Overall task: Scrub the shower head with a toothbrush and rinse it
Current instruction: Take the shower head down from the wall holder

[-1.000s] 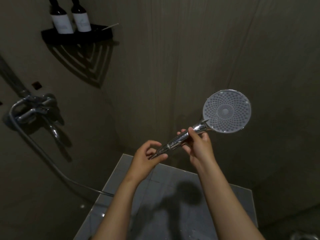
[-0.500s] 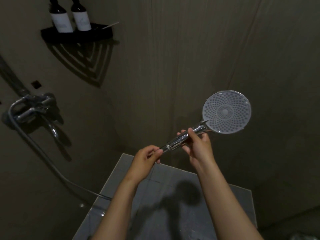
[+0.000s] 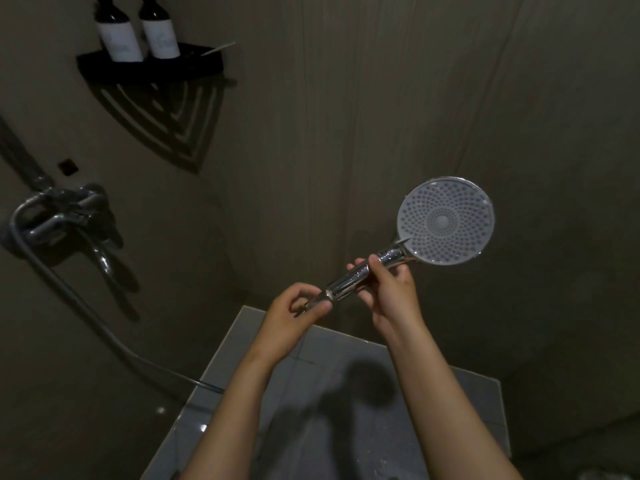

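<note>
1. The shower head [image 3: 445,220], at 2 o'clock from centre, is held in mid-air with its nozzle face turned toward the camera, probably to expose it for scrubbing.
2. The right hand [image 3: 393,296] is closed around the chrome handle just below the disc, steadying it.
3. The left hand [image 3: 294,315] pinches the handle's threaded lower end with fingertips; no hose looks attached there.
4. The hose [image 3: 114,336] trails from the tap [image 3: 57,216] at 9 o'clock to the floor.
5. The corner shelf [image 3: 149,64], at 11 o'clock, holds two dark bottles [image 3: 138,36] and a thin stick, possibly the toothbrush; too small to tell.
</note>
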### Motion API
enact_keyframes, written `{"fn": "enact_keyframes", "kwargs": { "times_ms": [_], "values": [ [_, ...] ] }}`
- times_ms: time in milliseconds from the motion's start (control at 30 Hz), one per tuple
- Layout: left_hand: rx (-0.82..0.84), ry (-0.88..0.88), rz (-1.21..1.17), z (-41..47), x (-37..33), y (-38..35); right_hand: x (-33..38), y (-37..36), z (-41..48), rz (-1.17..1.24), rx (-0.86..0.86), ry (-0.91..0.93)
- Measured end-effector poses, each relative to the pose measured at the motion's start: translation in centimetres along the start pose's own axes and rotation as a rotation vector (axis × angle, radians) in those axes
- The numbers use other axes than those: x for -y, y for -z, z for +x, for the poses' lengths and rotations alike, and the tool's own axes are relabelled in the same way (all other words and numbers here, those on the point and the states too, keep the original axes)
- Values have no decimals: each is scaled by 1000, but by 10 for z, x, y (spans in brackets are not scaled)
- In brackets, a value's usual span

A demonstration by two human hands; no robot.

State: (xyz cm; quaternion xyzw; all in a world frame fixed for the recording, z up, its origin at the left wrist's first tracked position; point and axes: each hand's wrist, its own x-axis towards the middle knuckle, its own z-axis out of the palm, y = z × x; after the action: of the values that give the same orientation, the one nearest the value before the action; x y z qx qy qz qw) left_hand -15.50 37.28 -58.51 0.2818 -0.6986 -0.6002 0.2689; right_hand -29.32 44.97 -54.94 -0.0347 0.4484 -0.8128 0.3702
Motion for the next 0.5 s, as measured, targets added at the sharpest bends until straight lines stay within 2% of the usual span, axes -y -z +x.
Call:
{"fn": "enact_keyframes", "kwargs": {
  "times_ms": [167,500],
  "values": [
    [-47,-82,15,0,2,1,2,1,-1,23,5,-12],
    [50,48,74,-1,4,2,0,3,1,10,-5,-10]
  ]
}}
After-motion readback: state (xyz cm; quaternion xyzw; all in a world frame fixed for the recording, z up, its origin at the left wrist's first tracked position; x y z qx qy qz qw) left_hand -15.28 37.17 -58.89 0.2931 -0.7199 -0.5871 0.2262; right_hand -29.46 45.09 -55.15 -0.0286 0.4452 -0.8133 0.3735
